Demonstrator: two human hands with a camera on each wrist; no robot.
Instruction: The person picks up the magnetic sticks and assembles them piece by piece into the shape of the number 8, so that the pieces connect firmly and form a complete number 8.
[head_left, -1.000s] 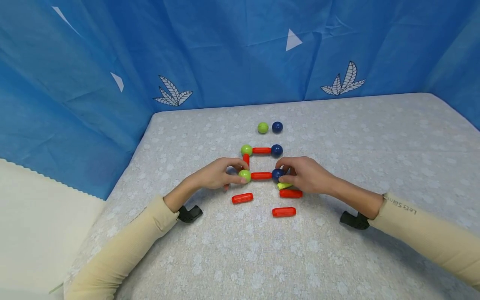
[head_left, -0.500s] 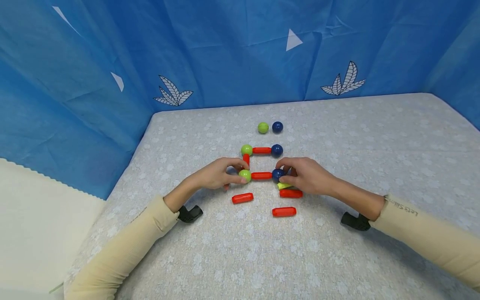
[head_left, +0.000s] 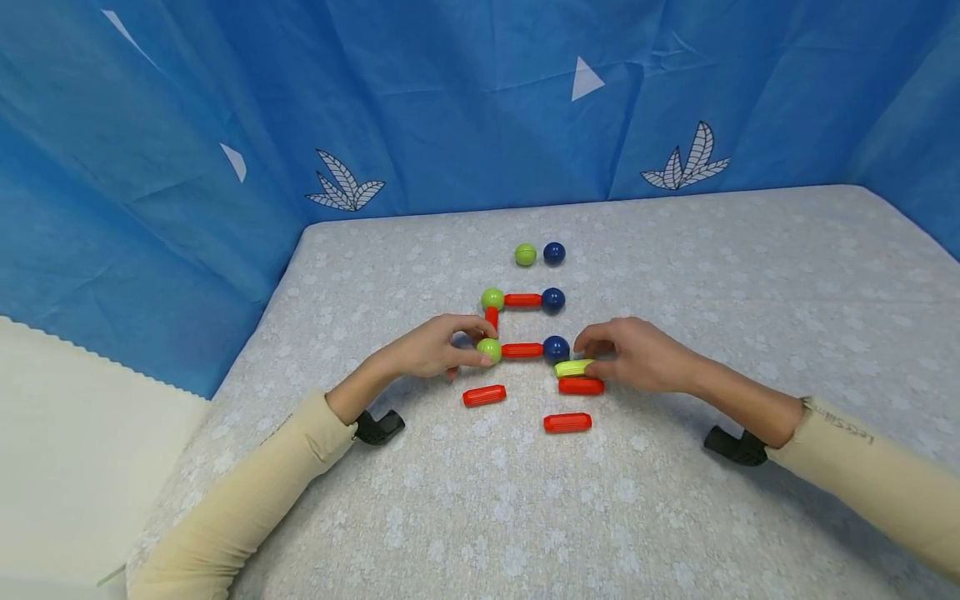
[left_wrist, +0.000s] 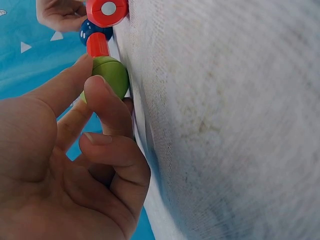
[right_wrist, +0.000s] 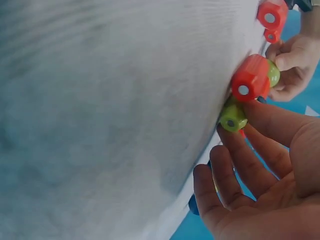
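Handling of a yellow-green rod (head_left: 572,368) on the wearer's side of the near blue ball (head_left: 556,348). A sound grasp would likely close thumb and fingertips on the rod's sides and draw it away from the near blue ball without catching the loose red rod (head_left: 581,387) alongside; its end disc (right_wrist: 230,123) may be magnetic, so a brush against the ball could drag the joined pieces. The left hand (head_left: 435,348), left of the ball, pinches the near green ball (head_left: 487,347), a useful brace. The right hand (head_left: 641,357), right of the ball, has its thumb and fingers parted and loosely bent, the thumb touching the rod's right end. From this hand the rod extends leftward to just beside the near blue ball; whether rod and ball touch cannot be told.
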